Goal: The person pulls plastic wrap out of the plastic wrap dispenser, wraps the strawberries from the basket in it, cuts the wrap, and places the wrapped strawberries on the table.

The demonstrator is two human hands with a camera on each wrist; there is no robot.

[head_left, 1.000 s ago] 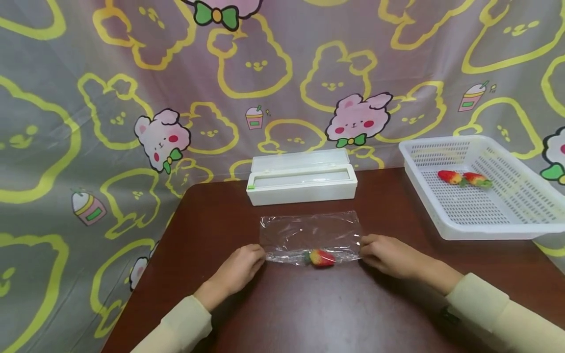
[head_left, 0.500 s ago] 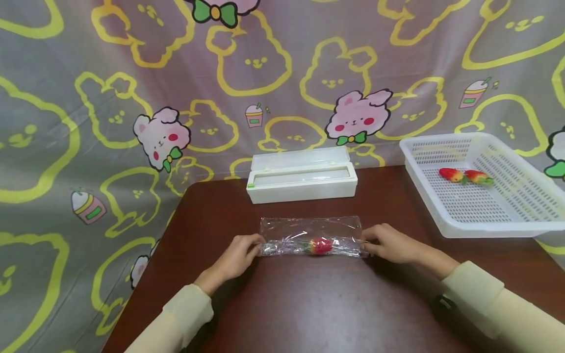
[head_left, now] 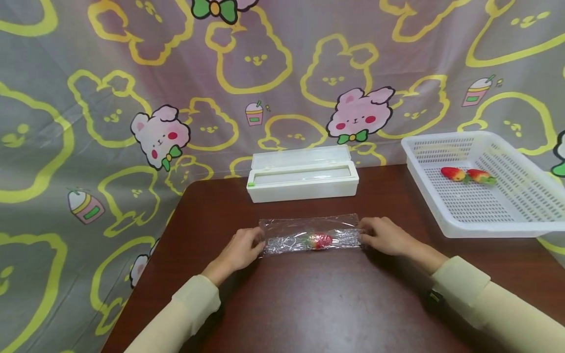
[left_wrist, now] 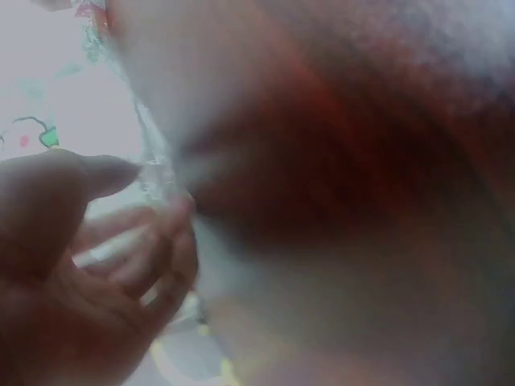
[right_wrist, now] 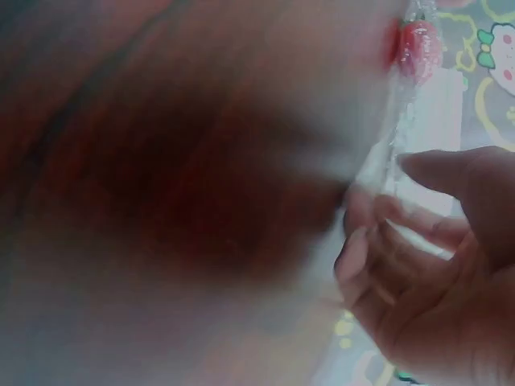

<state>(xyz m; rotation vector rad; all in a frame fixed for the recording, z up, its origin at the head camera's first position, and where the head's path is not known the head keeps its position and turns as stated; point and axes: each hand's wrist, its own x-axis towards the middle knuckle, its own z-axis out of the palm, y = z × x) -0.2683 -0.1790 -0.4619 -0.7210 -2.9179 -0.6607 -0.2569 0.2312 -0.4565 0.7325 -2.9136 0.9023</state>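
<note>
A: Head view first. Where is the strawberry (head_left: 320, 240)?
B: On the tabletop (head_left: 348, 294), in a crumpled band of clear film (head_left: 286, 243). The band runs out to both sides of the strawberry, and a flatter sheet of the same film extends just beyond it.
A: Condition of the hands?
B: The left hand (head_left: 240, 249) is left of the strawberry, pinching that end of the film between thumb and fingers. The right hand (head_left: 384, 236) is right of the strawberry, pinching the opposite end.
A: Other items noted?
B: A white box (head_left: 304, 189), lid raised, beyond the strawberry. A white basket (head_left: 459, 228) well to the right of the strawberry and farther back, two more strawberries (head_left: 453, 173) inside.
A: Left wrist view?
B: Thumb and forefinger meet at the film's end; the other fingers are bent. The strawberry barely shows at the upper edge. Much of the picture is blurred.
A: Right wrist view?
B: The strawberry is clearer, red under shiny film. From the strawberry, the film runs to the thumb and forefinger, which grip its end. The tabletop is blurred.
</note>
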